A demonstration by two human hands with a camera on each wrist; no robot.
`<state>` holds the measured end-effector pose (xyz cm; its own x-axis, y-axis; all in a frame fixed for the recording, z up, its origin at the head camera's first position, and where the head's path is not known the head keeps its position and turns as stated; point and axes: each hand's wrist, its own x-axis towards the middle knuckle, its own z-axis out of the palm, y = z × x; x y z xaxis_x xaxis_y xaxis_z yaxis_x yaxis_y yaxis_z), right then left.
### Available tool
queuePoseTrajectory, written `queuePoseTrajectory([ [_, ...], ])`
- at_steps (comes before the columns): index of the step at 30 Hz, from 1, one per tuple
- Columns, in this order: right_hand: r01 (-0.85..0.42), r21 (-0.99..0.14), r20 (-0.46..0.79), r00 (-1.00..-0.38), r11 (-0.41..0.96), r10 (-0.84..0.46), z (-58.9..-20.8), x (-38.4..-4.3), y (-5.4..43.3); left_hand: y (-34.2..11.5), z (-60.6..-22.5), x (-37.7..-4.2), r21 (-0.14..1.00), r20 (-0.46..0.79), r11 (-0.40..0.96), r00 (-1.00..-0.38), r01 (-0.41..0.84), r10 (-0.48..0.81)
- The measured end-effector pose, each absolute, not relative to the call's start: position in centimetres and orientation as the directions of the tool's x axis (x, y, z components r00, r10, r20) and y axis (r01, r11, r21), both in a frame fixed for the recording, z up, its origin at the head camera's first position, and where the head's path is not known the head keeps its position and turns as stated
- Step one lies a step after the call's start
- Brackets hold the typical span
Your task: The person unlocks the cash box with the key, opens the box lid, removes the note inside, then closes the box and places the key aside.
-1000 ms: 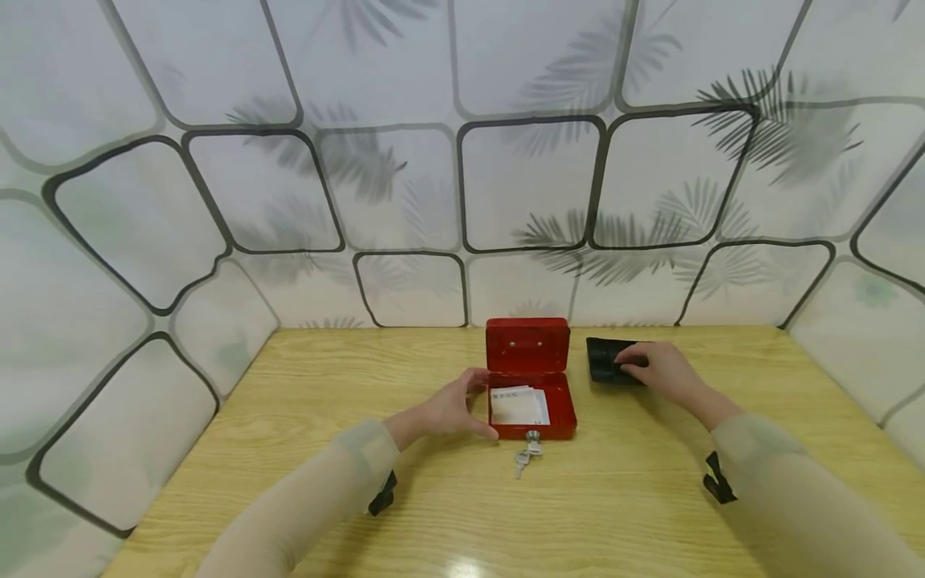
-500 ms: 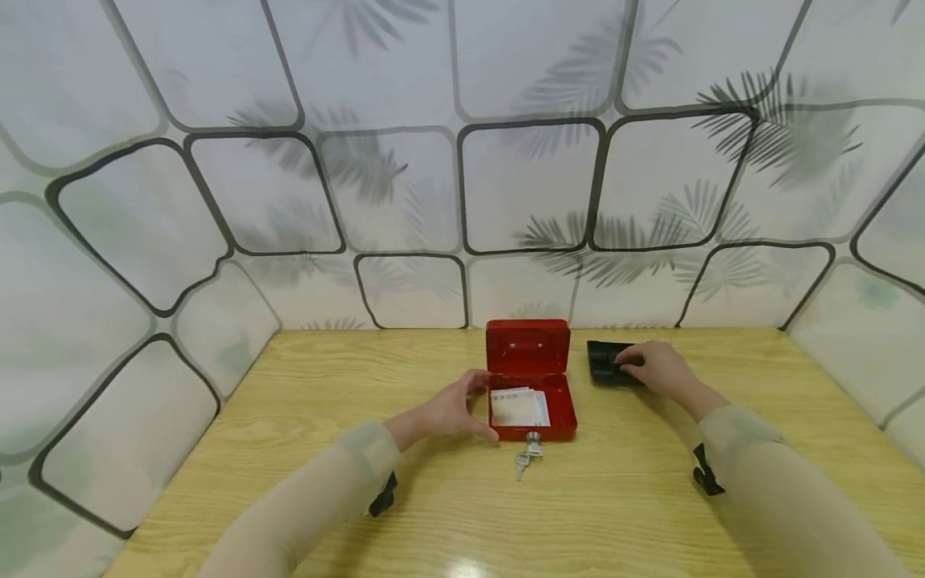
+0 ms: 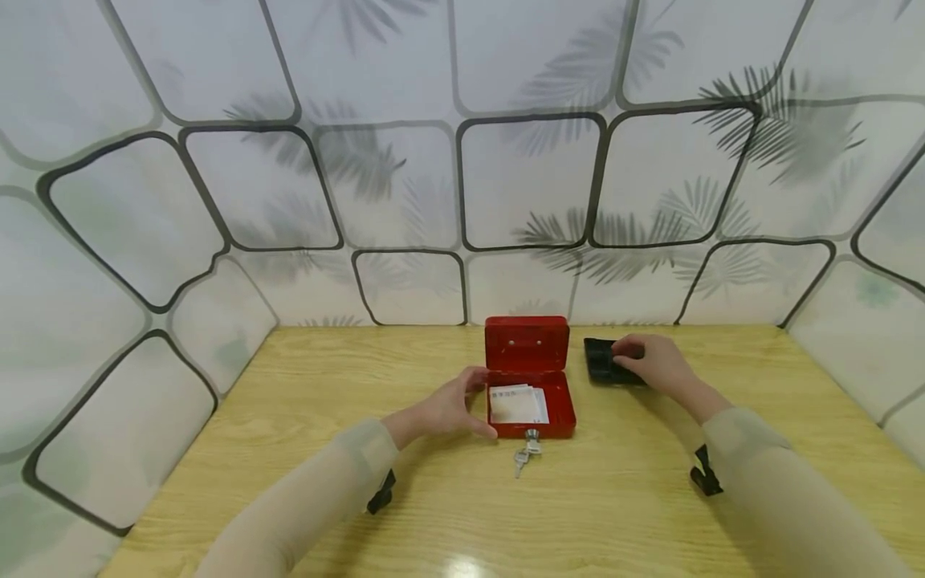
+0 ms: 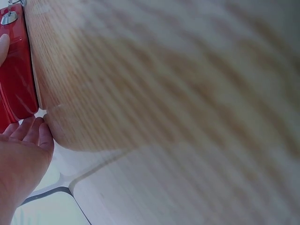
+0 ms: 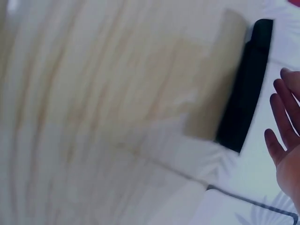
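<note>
Gripping red box (image 3: 560,401): left fingers (image 4: 32,131). Right fingers (image 5: 284,119) loose; only right-wrist view shows gap to pouch (image 5: 247,89).

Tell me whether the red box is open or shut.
Open: the red box has its lid raised at the back, and papers show inside.
</note>
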<state>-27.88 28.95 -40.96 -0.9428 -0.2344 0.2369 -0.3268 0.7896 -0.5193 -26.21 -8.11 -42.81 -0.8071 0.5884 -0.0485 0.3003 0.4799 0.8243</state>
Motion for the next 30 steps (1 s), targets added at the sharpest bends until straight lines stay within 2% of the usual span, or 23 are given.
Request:
queuePoseTrajectory([
  [6,-0.348,-0.621,0.289,-0.935,0.702,-0.207,-38.7,-26.3,26.8,-8.1,-42.4,-26.2,0.816,-0.029,0.479,-0.804,0.324,0.594],
  [15,-0.389,-0.731,0.251,-0.918,0.561,-0.308,-37.9,-24.2,22.4,-8.2,-42.1,-26.3,0.815,-0.044,0.491,-0.812,0.308,0.581],
  [23,-0.424,-0.728,0.218,-0.888,0.538,-0.404,-39.3,-24.7,18.7,-8.2,-42.5,-26.3,0.823,-0.026,0.469,-0.804,0.320,0.594],
  [30,-0.409,-0.715,0.110,-0.867,0.567,-0.486,-40.8,-25.4,16.6,-8.1,-42.4,-26.2,0.819,-0.065,0.493,-0.806,0.294,0.588],
])
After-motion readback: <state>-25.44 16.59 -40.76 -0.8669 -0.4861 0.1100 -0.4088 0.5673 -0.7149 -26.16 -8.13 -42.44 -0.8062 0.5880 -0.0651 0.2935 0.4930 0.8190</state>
